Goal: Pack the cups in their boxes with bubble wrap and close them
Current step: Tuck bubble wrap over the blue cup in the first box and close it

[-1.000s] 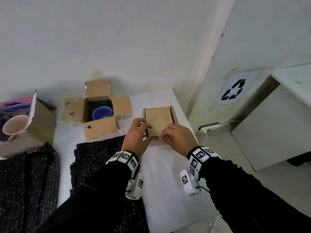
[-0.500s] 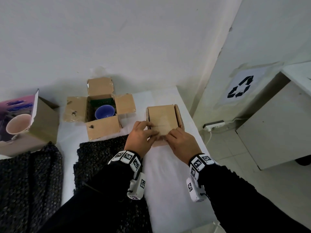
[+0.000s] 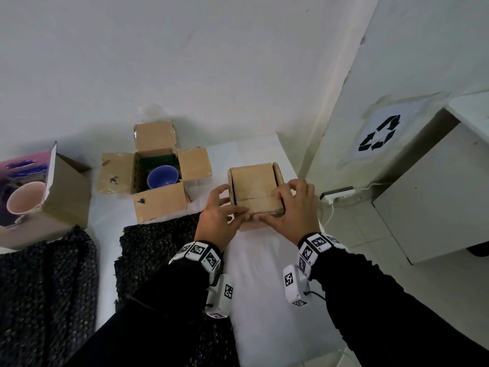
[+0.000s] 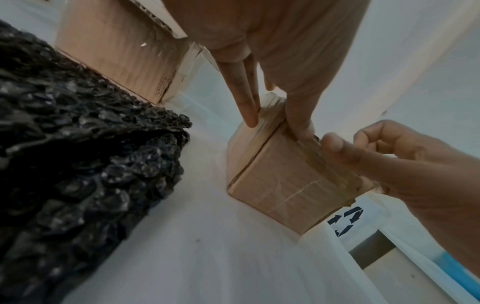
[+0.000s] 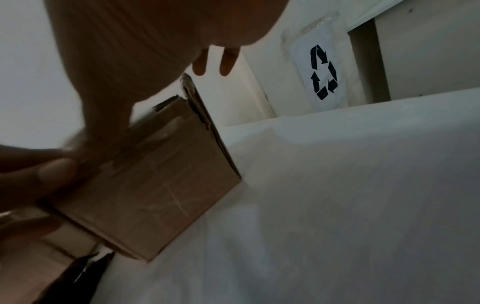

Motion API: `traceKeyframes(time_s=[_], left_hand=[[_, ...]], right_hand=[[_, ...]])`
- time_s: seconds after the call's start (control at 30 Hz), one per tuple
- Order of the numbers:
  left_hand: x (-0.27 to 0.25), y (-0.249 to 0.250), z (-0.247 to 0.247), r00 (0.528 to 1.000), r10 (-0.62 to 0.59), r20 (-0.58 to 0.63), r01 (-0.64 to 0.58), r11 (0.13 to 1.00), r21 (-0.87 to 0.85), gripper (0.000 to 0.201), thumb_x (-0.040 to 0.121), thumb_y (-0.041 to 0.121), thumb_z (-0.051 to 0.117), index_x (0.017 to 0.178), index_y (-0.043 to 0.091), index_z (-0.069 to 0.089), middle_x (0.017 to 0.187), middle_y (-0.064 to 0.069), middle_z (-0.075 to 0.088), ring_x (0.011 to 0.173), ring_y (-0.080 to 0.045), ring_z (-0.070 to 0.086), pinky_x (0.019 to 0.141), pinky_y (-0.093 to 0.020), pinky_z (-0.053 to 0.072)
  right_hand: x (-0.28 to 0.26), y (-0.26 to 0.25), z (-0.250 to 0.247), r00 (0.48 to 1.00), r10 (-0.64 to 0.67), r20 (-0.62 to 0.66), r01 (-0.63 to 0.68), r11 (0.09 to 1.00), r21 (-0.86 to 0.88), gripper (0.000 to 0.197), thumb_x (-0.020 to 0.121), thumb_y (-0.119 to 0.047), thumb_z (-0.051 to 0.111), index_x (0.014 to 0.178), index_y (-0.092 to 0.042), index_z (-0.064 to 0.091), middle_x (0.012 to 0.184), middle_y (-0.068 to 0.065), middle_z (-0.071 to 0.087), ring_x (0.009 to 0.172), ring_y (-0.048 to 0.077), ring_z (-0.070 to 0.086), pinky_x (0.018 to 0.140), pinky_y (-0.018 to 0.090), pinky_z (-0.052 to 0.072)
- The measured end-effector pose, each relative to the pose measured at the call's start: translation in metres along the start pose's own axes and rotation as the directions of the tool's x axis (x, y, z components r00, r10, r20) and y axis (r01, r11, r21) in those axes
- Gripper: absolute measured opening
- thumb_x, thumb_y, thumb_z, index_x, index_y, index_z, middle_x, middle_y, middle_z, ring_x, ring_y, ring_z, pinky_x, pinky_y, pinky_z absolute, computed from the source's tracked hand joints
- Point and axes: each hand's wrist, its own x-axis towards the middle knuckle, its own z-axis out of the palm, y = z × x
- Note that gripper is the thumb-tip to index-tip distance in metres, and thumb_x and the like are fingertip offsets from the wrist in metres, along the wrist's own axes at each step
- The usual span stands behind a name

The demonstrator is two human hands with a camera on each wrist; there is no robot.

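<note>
A small brown cardboard box stands on the white table with its top flaps folded down. My left hand grips its near left corner, fingers against the side and thumb on top. My right hand holds the near right corner, fingers curled over the right flap and thumb along the front edge. The same small box fills the right wrist view. Further left an open box holds a blue cup. A pink cup lies in a third box. Black bubble wrap lies by my left arm.
A second sheet of black bubble wrap covers the table's near left. The wall runs just behind the boxes. The table's right edge drops to a tiled floor with a power strip and a white cabinet beside a recycling sign.
Both hands were together at the middle of the box's near flap. They have spread apart to its left and right near corners, and the flap now lies flat.
</note>
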Motion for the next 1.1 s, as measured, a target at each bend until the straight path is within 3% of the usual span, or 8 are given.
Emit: traceKeyframes(time_s=[0.17,0.3,0.43,0.5,0.57,0.7,0.87,1.1], left_hand=[[0.001,0.003,-0.007,0.999,0.019,0.037,-0.019,1.000,0.019,0.018,0.076,0.027,0.080,0.092,0.019,0.078,0.140,0.000,0.043,0.104,-0.012,0.057,0.079,-0.026,0.056],[0.001,0.004,-0.006,0.999,0.008,0.041,-0.009,1.000,0.013,0.018,0.076,0.028,0.080,0.091,0.018,0.078,0.139,0.000,0.043,0.104,-0.013,0.057,0.077,-0.029,0.057],[0.001,-0.003,-0.003,0.998,-0.013,0.068,0.012,1.000,0.022,0.022,0.076,0.033,0.079,0.094,0.021,0.078,0.145,-0.001,0.042,0.102,-0.016,0.062,0.077,-0.033,0.058],[0.002,-0.001,-0.004,0.994,-0.089,0.061,0.086,0.995,0.052,0.029,0.075,0.043,0.077,0.097,0.025,0.077,0.143,-0.005,0.048,0.089,-0.015,0.068,0.078,-0.033,0.058],[0.000,0.004,-0.005,0.994,-0.103,0.043,0.101,0.994,0.040,0.036,0.073,0.050,0.072,0.098,0.024,0.077,0.125,-0.004,0.064,0.082,-0.013,0.070,0.078,-0.034,0.058],[-0.004,0.010,-0.011,0.994,-0.094,0.051,0.093,0.996,0.015,0.026,0.077,0.031,0.079,0.101,0.022,0.076,0.110,-0.002,0.071,0.084,-0.008,0.070,0.082,-0.030,0.057],[-0.004,0.010,-0.010,0.994,-0.086,0.065,0.084,0.996,0.040,0.025,0.078,0.024,0.078,0.103,0.022,0.075,0.106,0.000,0.072,0.081,-0.008,0.070,0.080,-0.028,0.057],[-0.001,0.011,-0.010,0.990,-0.111,0.087,0.103,0.991,0.090,0.026,0.079,0.024,0.077,0.104,0.022,0.074,0.096,0.006,0.073,0.063,-0.002,0.066,0.074,-0.027,0.057]], right_hand=[[0.003,0.004,0.006,0.999,-0.023,-0.026,0.030,0.951,0.307,0.053,0.090,-0.068,0.037,0.084,-0.023,0.063,0.094,-0.009,0.052,0.095,0.017,0.037,0.081,0.043,0.042],[0.008,0.014,0.010,0.998,-0.059,0.016,0.054,0.971,0.234,0.041,0.070,-0.065,0.066,0.077,-0.025,0.059,0.095,-0.009,0.050,0.094,0.016,0.037,0.080,0.034,0.041],[0.005,0.019,0.010,0.990,-0.122,0.068,0.111,0.983,0.147,0.048,0.056,-0.060,0.078,0.082,-0.025,0.057,0.099,-0.008,0.050,0.091,0.018,0.040,0.075,0.036,0.042],[0.005,0.020,0.011,0.992,-0.101,0.079,0.084,0.979,0.185,0.047,0.057,-0.055,0.081,0.083,-0.024,0.056,0.101,-0.007,0.048,0.092,0.018,0.039,0.077,0.035,0.041],[0.005,0.020,0.012,0.990,-0.085,0.111,0.052,0.961,0.272,0.044,0.059,-0.047,0.084,0.085,-0.024,0.056,0.104,-0.009,0.044,0.095,0.017,0.036,0.082,0.032,0.041],[0.004,0.025,0.005,0.969,-0.068,0.239,-0.041,0.904,0.426,0.032,0.065,-0.025,0.079,0.089,-0.027,0.057,0.108,-0.012,0.038,0.099,0.016,0.035,0.088,0.036,0.043],[0.011,0.017,0.008,0.982,-0.033,0.183,-0.025,0.952,0.307,0.051,0.057,-0.065,0.077,0.078,-0.026,0.053,0.102,-0.010,0.041,0.097,0.016,0.039,0.078,0.026,0.041],[0.018,0.030,0.005,0.966,-0.124,0.228,0.033,0.931,0.365,0.027,0.069,-0.036,0.083,0.084,-0.023,0.065,0.102,-0.009,0.045,0.094,0.017,0.042,0.082,0.038,0.046]])
